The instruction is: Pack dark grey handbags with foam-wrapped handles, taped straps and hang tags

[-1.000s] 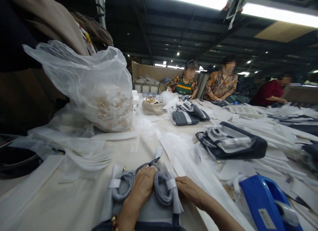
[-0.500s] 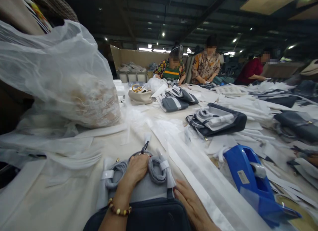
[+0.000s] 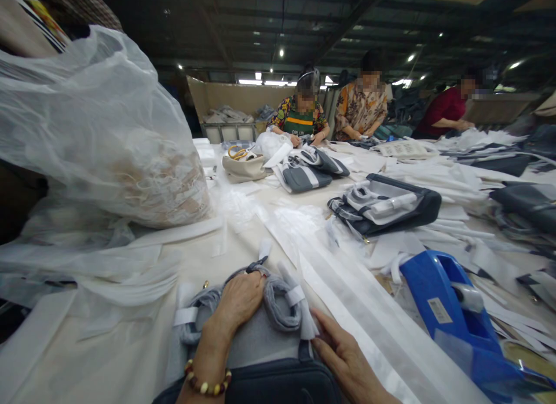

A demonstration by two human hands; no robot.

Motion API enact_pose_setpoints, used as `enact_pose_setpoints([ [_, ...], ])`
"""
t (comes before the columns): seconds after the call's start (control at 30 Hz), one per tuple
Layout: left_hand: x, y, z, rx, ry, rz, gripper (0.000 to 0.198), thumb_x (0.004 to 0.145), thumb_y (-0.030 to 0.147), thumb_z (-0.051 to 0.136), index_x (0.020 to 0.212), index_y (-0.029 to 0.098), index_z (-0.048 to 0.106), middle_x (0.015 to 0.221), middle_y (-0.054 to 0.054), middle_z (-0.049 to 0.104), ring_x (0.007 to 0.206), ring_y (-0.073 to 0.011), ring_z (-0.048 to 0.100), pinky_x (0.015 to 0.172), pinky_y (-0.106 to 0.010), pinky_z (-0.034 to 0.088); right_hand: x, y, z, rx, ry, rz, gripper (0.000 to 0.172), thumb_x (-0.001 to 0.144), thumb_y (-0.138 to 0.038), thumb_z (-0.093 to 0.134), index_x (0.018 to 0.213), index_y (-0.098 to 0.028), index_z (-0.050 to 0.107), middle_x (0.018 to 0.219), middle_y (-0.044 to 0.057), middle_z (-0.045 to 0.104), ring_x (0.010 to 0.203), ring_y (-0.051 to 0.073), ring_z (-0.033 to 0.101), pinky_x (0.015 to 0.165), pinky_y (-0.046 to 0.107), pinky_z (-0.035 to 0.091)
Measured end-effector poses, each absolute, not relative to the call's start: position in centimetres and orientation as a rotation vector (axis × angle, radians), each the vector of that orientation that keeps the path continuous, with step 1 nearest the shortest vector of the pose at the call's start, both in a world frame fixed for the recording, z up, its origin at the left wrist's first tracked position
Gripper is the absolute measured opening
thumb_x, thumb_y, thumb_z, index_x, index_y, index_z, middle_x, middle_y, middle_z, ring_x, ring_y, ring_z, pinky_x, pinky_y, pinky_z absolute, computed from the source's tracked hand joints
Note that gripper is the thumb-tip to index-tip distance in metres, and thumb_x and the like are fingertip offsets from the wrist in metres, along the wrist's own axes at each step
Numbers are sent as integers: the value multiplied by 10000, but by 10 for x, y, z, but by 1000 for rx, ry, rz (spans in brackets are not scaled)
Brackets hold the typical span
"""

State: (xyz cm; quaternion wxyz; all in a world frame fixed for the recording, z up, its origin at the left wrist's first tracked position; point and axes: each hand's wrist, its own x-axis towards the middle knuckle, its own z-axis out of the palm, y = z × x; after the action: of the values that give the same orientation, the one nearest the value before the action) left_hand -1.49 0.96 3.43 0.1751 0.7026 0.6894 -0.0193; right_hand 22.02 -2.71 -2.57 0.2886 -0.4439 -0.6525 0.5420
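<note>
A dark navy handbag (image 3: pixel 278 381) with a grey upper part lies before me at the bottom of the head view. Its coiled grey straps (image 3: pixel 282 303) are bound with white bands. My left hand (image 3: pixel 241 300) reaches over the grey part, its fingers curled on a dark strap tab (image 3: pixel 257 266) at the far edge; the fingertips are partly hidden. My right hand (image 3: pixel 343 355) rests along the bag's right side, fingers stretched and thumb apart, touching beside a white wrapping piece (image 3: pixel 308 323).
A blue tape dispenser (image 3: pixel 452 311) stands at the right. Behind it lie another dark bag (image 3: pixel 386 207) and loose white sheets. A large translucent plastic sack (image 3: pixel 108 132) fills the left. Farther back are a beige pouch (image 3: pixel 243 168) and several co-workers across the table.
The view has shifted a little. My right hand's thumb and fingers have spread further apart beside the bag. My left hand stays at its far edge.
</note>
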Motion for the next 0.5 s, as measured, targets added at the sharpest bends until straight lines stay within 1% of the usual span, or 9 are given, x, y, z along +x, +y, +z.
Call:
enact_pose_setpoints([
  [0.1, -15, 11, 34, 1978, 1938, -23, 374, 938, 163, 236, 938, 125, 608, 1004, -138, 682, 943, -237, 637, 866, -345, 445, 218, -24, -36, -1244, -1596, 1487, 544, 751, -334, 572, 1276, -197, 542, 1292, 88, 572, 1239, 287, 469, 1046, 439, 349],
  [0.2, -19, 6, 39, 1948, 1962, 39, 383, 932, 183, 217, 910, 144, 597, 988, -127, 682, 929, -228, 634, 854, -338, 441, 212, -23, -38, -1291, -1469, 1523, 622, 664, -280, 574, 1273, -168, 517, 1240, 101, 586, 1188, 277, 504, 989, 396, 394],
  [0.27, -26, 0, 46, 1900, 1993, 148, 396, 923, 209, 192, 868, 161, 582, 947, -115, 683, 898, -218, 632, 829, -329, 443, 207, -23, -34, -1319, -1388, 1620, 708, 617, -262, 557, 1305, -128, 454, 1069, 94, 633, 1022, 258, 589, 872, 359, 452],
  [0.3, -30, -4, 50, 1856, 1998, 243, 394, 912, 232, 193, 829, 171, 573, 914, -108, 683, 871, -215, 630, 811, -327, 445, 204, -24, -31, -1334, -1360, 1689, 745, 608, -259, 544, 1325, -108, 416, 944, 68, 637, 899, 239, 616, 788, 340, 467],
  [0.33, -35, -8, 54, 1799, 1991, 359, 382, 895, 263, 207, 786, 179, 564, 878, -103, 680, 843, -217, 625, 789, -327, 448, 201, -24, -27, -1356, -1351, 1748, 766, 606, -256, 531, 1339, -92, 384, 829, 34, 613, 781, 218, 615, 707, 320, 462],
  [0.37, -40, -11, 58, 1733, 1969, 482, 366, 873, 301, 232, 745, 186, 554, 840, -96, 674, 815, -221, 618, 766, -329, 450, 199, -23, -23, -1386, -1372, 1771, 769, 609, -249, 521, 1344, -86, 369, 753, 5, 577, 694, 197, 593, 648, 303, 443],
  [0.4, -44, -15, 62, 1665, 1934, 598, 347, 847, 340, 265, 703, 192, 545, 793, -85, 663, 784, -223, 610, 744, -329, 452, 197, -23, -20, -1424, -1427, 1748, 755, 616, -238, 514, 1343, -93, 368, 724, -11, 551, 651, 181, 571, 619, 291, 425],
  [0.5, -55, -24, 71, 1490, 1824, 844, 308, 780, 408, 365, 606, 204, 515, 650, -31, 595, 694, -209, 576, 674, -308, 457, 198, -23, -17, -1526, -1657, 1484, 641, 675, -219, 493, 1306, -140, 412, 799, 3, 564, 662, 158, 558, 642, 280, 425],
])
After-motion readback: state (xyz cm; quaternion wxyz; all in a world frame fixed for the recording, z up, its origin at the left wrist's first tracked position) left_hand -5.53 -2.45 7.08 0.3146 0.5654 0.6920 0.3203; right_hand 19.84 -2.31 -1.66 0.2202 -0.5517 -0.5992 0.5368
